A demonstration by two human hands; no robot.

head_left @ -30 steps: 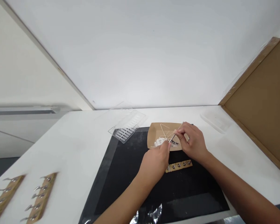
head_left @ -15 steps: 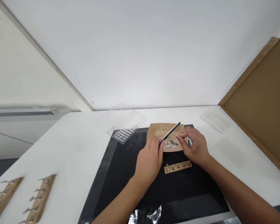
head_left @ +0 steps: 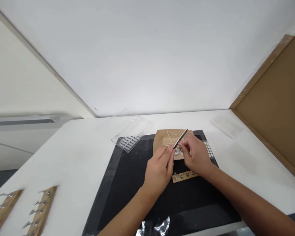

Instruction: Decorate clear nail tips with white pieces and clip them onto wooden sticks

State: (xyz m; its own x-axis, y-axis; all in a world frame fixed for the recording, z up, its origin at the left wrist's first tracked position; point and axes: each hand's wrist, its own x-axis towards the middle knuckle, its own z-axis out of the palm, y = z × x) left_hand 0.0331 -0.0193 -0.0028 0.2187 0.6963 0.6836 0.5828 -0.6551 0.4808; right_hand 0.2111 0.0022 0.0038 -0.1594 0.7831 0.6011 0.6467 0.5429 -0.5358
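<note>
Black-and-white, the thin flat strip we hold over the brown paper tray looks light and fairly stiff. Our left hand's fingers clamp its lower end, best gripped by the edges; our right hand's fingers pinch together beside it.

Your left hand grips a thin dark strip with a pale edge, slanting up to the right; your right hand's fingertips meet it. Behind them sits a cardboard tray. A hook-studded wooden bar lies nearer you on the black mat; clear plastic trays overlap its far left corner.
</note>
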